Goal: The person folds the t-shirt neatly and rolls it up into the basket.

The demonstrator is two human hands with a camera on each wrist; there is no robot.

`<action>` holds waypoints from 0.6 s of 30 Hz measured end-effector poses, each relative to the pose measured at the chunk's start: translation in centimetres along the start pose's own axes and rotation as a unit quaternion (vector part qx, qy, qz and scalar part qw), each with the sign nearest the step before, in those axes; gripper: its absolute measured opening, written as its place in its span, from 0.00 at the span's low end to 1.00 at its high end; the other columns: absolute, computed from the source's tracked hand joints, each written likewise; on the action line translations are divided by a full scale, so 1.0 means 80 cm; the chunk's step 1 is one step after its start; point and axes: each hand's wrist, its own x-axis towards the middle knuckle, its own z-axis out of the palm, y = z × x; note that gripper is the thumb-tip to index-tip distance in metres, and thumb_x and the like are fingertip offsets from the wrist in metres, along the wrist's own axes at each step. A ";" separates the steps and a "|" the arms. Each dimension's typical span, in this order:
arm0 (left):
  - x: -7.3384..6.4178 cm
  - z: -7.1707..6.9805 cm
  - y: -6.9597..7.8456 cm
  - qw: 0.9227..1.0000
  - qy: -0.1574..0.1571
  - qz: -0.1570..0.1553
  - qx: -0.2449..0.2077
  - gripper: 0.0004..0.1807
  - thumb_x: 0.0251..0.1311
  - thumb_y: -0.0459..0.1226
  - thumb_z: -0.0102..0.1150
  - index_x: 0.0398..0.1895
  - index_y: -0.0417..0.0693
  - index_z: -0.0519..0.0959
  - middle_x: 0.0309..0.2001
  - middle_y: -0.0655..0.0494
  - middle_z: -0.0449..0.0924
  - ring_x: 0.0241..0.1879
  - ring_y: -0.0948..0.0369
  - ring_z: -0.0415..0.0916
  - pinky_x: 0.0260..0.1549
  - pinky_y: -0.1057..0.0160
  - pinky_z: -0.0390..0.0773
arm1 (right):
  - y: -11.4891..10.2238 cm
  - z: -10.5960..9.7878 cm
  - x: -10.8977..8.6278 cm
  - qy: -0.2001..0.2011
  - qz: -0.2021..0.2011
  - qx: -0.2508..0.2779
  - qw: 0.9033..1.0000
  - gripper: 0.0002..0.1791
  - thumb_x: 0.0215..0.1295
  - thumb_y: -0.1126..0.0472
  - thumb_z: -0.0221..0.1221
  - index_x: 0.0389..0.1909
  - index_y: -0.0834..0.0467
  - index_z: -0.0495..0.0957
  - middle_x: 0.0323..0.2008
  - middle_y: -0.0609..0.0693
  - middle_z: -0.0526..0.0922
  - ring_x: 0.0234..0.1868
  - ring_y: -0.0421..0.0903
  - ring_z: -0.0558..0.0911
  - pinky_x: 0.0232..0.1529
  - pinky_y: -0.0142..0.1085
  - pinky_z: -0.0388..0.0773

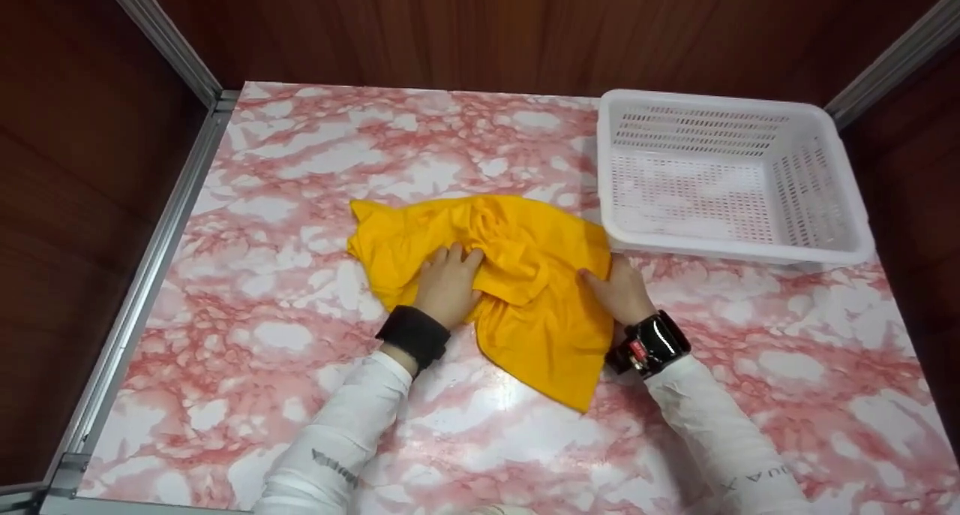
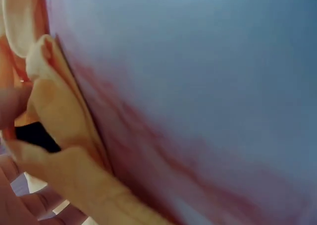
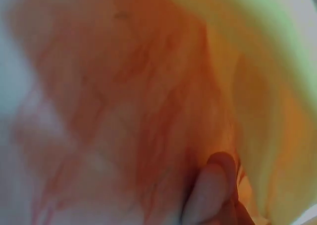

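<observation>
A crumpled yellow cloth is spread in loose folds across the middle of the table, one corner pointing toward the person. My left hand grips a bunched fold near its centre-left, knuckles up. In the left wrist view, cloth shows beside the thumb and fingers. At the right edge, my right hand holds the cloth with the thumb on top; its other fingers are partly hidden. A fingertip appears close to hanging yellow fabric in the right wrist view.
A white perforated plastic basket stands at the back right, its front left corner close to the cloth. The red-and-white marbled table is bounded by dark wood panels and metal rails.
</observation>
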 end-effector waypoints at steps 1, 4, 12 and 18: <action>0.002 0.001 0.001 1.000 0.004 0.000 0.004 0.23 0.57 0.42 0.61 0.56 0.51 0.70 0.48 0.45 0.71 0.47 0.47 0.68 0.42 0.49 0.71 | -0.001 0.002 0.001 0.001 -0.002 0.000 1.000 0.34 0.65 0.56 0.55 0.61 0.76 0.57 0.57 0.77 0.67 0.57 0.68 0.70 0.61 0.54 0.64; 0.009 0.003 0.001 1.000 0.019 0.001 0.011 0.15 0.62 0.35 0.56 0.52 0.50 0.73 0.46 0.44 0.74 0.44 0.46 0.71 0.39 0.49 0.74 | -0.004 0.010 0.005 0.009 -0.018 -0.002 1.000 0.33 0.64 0.57 0.57 0.59 0.76 0.57 0.54 0.77 0.69 0.56 0.68 0.71 0.59 0.54 0.65; 0.018 0.002 -0.007 0.997 0.028 -0.023 -0.065 0.16 0.54 0.29 0.56 0.48 0.44 0.74 0.44 0.47 0.80 0.42 0.46 0.75 0.40 0.49 0.76 | -0.013 0.034 0.010 0.038 -0.111 -0.024 0.993 0.31 0.62 0.64 0.57 0.62 0.74 0.58 0.50 0.79 0.72 0.49 0.71 0.75 0.55 0.56 0.69; 0.017 -0.003 -0.017 0.976 0.049 -0.081 -0.197 0.18 0.52 0.25 0.52 0.48 0.43 0.72 0.39 0.44 0.81 0.41 0.46 0.79 0.43 0.51 0.76 | -0.020 0.037 0.011 0.062 -0.152 -0.004 0.986 0.22 0.66 0.62 0.54 0.58 0.66 0.64 0.45 0.74 0.77 0.41 0.68 0.79 0.45 0.57 0.75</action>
